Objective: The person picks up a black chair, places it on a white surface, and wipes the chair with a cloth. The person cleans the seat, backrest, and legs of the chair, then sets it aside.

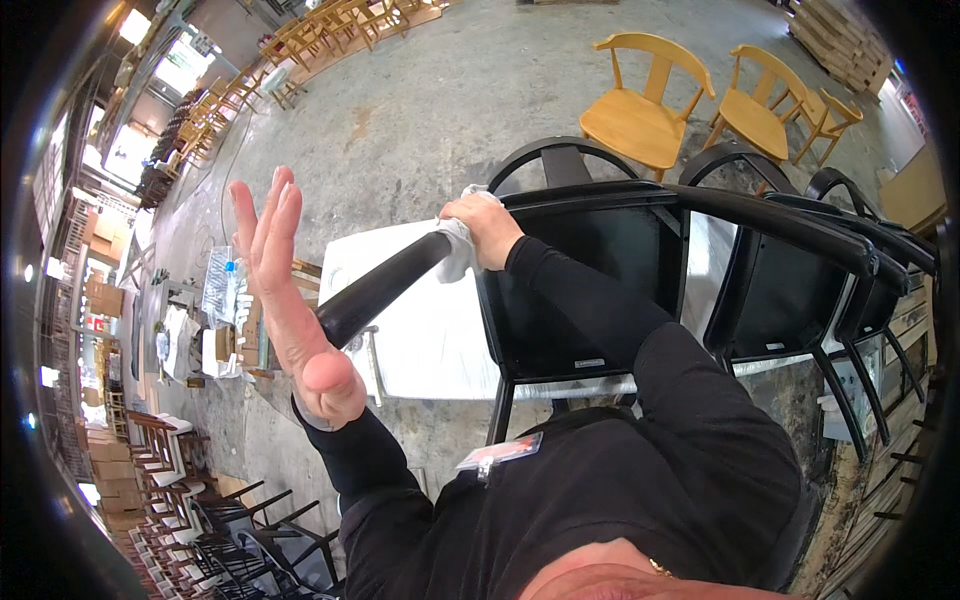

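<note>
A black chair (590, 300) lies tipped over on a white-covered table (430, 350), the underside of its seat toward me. One of its legs (385, 288) points out to the left. My right hand (490, 230) is closed around a white cloth (457, 258), which wraps this leg near the seat. At the leg's free end, my left hand (290, 300) is held up with fingers stretched out. Its palm is at the leg's tip, but whether it presses on it I cannot tell.
More black chairs (780, 290) lie tipped over to the right on the same table. Light wooden chairs (640, 110) stand on the floor beyond. Stacked chairs (165, 470) and cardboard boxes (110, 460) line the left side. A clear bottle (231, 275) with a blue cap stands at left.
</note>
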Motion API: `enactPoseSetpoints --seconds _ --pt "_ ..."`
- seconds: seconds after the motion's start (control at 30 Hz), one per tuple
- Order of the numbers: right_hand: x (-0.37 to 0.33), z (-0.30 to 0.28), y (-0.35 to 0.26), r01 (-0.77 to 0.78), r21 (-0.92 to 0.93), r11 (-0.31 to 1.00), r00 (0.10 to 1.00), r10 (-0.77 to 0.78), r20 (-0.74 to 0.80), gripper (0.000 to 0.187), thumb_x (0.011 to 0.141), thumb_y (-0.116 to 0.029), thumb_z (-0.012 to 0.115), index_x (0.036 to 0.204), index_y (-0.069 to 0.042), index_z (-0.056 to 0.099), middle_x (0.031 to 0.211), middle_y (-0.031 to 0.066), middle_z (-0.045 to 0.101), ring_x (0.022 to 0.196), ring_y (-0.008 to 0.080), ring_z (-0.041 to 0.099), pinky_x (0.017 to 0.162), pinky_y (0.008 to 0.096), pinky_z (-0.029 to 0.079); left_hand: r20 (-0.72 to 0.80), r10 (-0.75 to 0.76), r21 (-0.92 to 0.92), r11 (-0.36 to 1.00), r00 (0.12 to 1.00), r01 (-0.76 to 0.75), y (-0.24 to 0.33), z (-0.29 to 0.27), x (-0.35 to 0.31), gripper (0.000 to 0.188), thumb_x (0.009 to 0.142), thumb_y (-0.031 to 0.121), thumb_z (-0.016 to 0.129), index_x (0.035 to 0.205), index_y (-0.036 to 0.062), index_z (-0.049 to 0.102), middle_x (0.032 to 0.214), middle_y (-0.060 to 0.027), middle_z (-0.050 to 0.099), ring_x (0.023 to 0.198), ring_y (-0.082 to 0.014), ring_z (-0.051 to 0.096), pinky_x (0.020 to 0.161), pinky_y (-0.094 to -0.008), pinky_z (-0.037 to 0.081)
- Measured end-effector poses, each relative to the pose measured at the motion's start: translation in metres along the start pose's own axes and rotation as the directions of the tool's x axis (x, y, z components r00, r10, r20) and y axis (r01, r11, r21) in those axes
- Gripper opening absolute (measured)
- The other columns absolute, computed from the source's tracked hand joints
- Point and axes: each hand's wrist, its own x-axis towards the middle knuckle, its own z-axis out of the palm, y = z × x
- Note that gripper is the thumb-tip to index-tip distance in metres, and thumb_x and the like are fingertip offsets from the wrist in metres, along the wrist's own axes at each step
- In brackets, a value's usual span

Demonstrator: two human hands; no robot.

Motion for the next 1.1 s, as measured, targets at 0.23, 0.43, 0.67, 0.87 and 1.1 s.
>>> enactPoseSetpoints --seconds 0.23,0.43,0.67,0.87,1.1 --pt "0.004 -0.002 -0.106 0.607 0.342 0.718 0.764 -0.406 -0.502 0.05 0.061 -0.021 0.08 0.109 -0.014 0.068 0.089 0.0087 0.068 0.084 0.0298 0.067 0.075 0.038 0.052 -0.075 0.098 0.012 0.995 0.992 -0.097 -0.005 0.007 0.001 0.121 0.076 0.091 0.005 0.146 -0.0032 0.036 0.15 -0.0211 0.04 0.149 -0.0348 0.016 0.12 -0.0525 0.004" --pt "0.014 0.003 0.015 0.09 0.118 0.989 0.996 -0.091 0.005 0.037 0.063 -0.024 0.083 0.093 -0.011 0.066 0.087 0.0089 0.069 0.085 0.0298 0.068 0.079 0.0415 0.052 0.043 -0.006 0.178 0.984 0.999 -0.001 -0.001 0.006 0.009 0.122 0.073 0.091 -0.003 0.148 0.0041 0.037 0.15 -0.018 0.042 0.148 -0.0365 0.018 0.12 -0.0558 0.008" --pt "0.006 -0.02 -0.1 0.593 0.333 0.733 0.79 -0.449 -0.419 0.03 0.066 -0.02 0.076 0.094 -0.012 0.068 0.081 0.0093 0.064 0.082 0.0308 0.066 0.076 0.0411 0.051 -0.039 -0.022 0.074 0.997 0.999 0.025 0.002 0.013 0.009 0.117 0.08 0.089 0.006 0.144 -0.0014 0.041 0.147 -0.0208 0.045 0.147 -0.0402 0.022 0.117 -0.0602 0.002" --pt "0.001 -0.013 -0.005 0.164 0.098 0.981 0.985 -0.158 -0.067 0.039 0.072 -0.014 0.076 0.109 -0.009 0.068 0.1 0.0127 0.07 0.098 0.0284 0.068 0.087 0.0382 0.053 0.008 -0.024 0.003 1.0 1.0 0.024 0.003 0.011 0.013 0.115 0.083 0.087 0.013 0.142 -0.0077 0.041 0.145 -0.0231 0.046 0.145 -0.0432 0.025 0.118 -0.0528 0.014" --pt "-0.062 -0.135 0.08 -0.156 -0.354 0.922 0.94 0.028 -0.341 0.034 0.071 -0.009 0.07 0.105 -0.009 0.067 0.1 0.013 0.068 0.096 0.0324 0.065 0.085 0.0413 0.053 0.263 -0.167 -0.814 0.491 0.95 0.311 -0.024 0.016 -0.003 0.085 0.081 0.063 0.068 0.118 -0.0123 0.053 0.083 -0.015 0.065 0.078 -0.0241 0.066 0.072 -0.0307 0.051"
